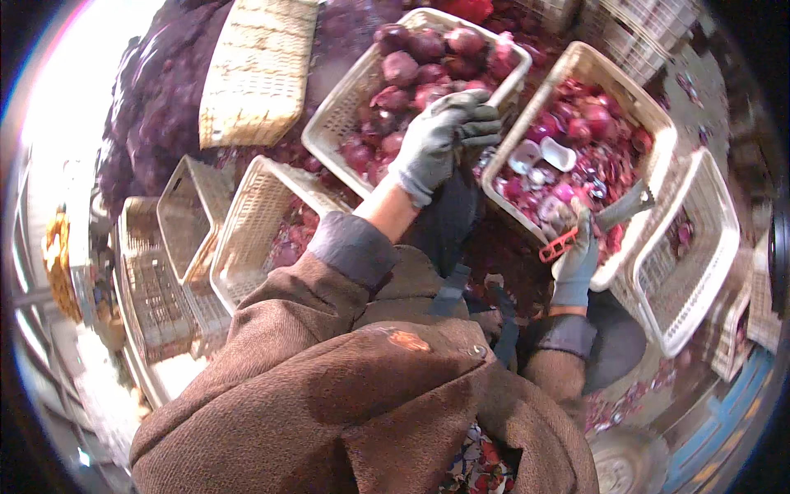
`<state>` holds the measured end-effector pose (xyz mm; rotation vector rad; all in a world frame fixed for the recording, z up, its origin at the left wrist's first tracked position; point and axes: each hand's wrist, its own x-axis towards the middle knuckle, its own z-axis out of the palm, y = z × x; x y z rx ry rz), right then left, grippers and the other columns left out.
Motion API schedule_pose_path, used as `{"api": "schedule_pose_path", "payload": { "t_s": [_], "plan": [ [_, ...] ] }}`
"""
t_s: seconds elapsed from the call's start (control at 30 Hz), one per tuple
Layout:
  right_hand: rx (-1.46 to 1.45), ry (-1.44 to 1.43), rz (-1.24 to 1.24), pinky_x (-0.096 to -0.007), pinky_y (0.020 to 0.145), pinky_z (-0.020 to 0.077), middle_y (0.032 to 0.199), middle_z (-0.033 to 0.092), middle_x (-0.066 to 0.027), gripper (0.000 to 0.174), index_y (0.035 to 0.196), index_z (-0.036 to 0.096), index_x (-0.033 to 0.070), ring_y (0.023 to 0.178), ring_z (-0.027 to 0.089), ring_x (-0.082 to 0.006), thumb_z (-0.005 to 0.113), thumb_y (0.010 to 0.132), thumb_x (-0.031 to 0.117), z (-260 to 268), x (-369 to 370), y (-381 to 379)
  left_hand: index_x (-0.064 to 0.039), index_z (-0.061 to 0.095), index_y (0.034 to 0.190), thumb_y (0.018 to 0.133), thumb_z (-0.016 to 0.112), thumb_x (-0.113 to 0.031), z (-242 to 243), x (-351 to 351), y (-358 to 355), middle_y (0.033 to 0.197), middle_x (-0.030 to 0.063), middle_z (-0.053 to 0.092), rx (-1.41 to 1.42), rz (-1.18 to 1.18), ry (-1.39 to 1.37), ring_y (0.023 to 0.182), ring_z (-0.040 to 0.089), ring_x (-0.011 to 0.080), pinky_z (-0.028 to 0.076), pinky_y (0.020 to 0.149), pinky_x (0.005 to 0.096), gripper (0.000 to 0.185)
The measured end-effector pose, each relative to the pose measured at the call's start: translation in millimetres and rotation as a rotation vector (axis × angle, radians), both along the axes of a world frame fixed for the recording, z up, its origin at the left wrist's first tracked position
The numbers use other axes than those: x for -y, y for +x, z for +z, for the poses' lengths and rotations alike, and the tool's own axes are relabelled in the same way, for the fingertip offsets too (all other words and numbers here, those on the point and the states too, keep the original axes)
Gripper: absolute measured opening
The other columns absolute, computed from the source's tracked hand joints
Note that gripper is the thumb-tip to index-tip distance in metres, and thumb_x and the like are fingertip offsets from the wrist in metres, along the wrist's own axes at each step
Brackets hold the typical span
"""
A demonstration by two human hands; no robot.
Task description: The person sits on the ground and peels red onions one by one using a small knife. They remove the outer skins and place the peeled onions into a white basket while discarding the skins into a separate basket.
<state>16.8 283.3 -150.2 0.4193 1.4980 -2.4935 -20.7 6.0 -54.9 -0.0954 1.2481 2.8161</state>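
My left hand (447, 136), in a grey work glove, hangs over the near right rim of a pale plastic crate (327, 145) of red onions (400, 69). Its fingers bend to the right, and whatever lies beneath them is hidden. At the near edge of a second crate (663, 133), my right hand (577, 253), also gloved, holds a tool with a red slotted plastic part (558, 245). A grey, flat shape extends to the right from this hand; blur hides what it is. The second crate holds red onions (595, 120), loose skins and pale cup-shaped pieces (557, 154).
An empty-looking crate (691, 265) leans at the right, with a blue slatted object (719, 426) below it. More crates (253, 204) stand at the left. An upturned crate (259, 68) lies near dark purple mesh sacks (166, 99). Onion skins (636, 395) litter the floor.
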Motion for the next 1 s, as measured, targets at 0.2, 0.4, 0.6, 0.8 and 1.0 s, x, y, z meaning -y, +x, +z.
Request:
{"api": "schedule_pose_path", "payload": {
  "t_s": [0.2,0.4,0.6,0.8,1.0],
  "plan": [
    [0.292,0.181,0.045,-0.0322,0.064,0.055,0.1,0.063,-0.0108,0.047,0.129,0.051,0.005,0.079,0.065,-0.0201,0.053,0.098,0.04,-27,20,4,0.003,0.056,0.117,0.098,0.051,-0.018,-16,177,63,0.102,0.011,0.062,0.011,0.43,-0.226,0.088,0.062,0.0205,0.053,0.079,0.0303,0.029],
    [0.307,0.215,0.059,-0.0296,0.054,0.0476,0.089,0.063,-0.0091,0.034,0.116,0.054,0.006,0.063,0.056,-0.0146,0.055,0.097,0.034,-38,30,1,0.004,0.056,0.122,0.088,0.062,-0.015,-78,255,86,0.1,0.0125,0.066,0.496,0.5,-0.653,0.089,0.065,0.0211,0.054,0.078,0.029,0.04],
    [0.345,0.308,0.033,-0.0283,0.052,0.047,0.082,0.063,-0.0076,0.03,0.115,0.056,0.007,0.06,0.055,-0.0134,0.053,0.098,0.032,-37,35,-3,-0.01,0.055,0.13,0.076,0.067,-0.015,-145,247,33,0.121,0.019,0.063,0.643,-0.385,-2.028,0.109,0.063,0.0351,0.051,0.089,0.0441,0.055],
    [0.37,0.289,0.03,-0.0269,0.049,0.0463,0.082,0.063,-0.0072,0.031,0.116,0.056,0.006,0.059,0.055,-0.0126,0.052,0.099,0.031,-36,36,-3,-0.009,0.058,0.123,0.064,0.079,-0.023,-184,251,-1,0.127,0.0174,0.059,0.776,-0.746,-2.109,0.114,0.061,0.034,0.051,0.094,0.0461,0.065],
    [0.422,0.328,0.001,-0.0273,0.05,0.0473,0.082,0.062,-0.0065,0.033,0.117,0.056,0.006,0.059,0.056,-0.0126,0.054,0.098,0.032,-32,38,-4,-0.006,0.07,0.11,0.063,0.079,-0.028,-194,259,-11,0.117,0.0162,0.066,0.79,-0.805,-2.101,0.107,0.065,0.0339,0.053,0.09,0.0463,0.053]
  ]
}}
